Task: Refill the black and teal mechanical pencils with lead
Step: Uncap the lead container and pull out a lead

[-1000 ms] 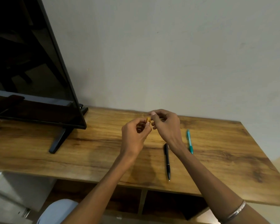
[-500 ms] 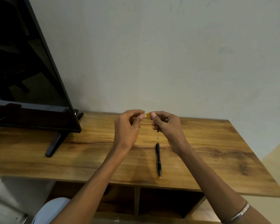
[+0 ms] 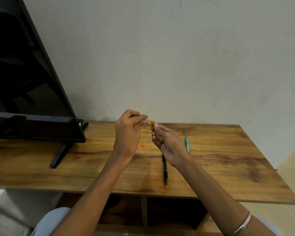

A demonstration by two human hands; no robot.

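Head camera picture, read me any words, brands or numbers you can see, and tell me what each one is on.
None can be read.
Orange lead tube, held between left hand and right hand: a pale label patch, too blurred to read.
Black pencil, teal pencil, television: no visible text.

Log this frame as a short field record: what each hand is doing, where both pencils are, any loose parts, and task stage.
left hand: fingers pinch one end of the orange lead tube
right hand: fingertips at the tube's other end; grip unclear
black pencil: flat on wooden table, untouched
teal pencil: flat on table, partly behind right hand
orange cap: loose on table
stage: tube open, neither pencil picked up
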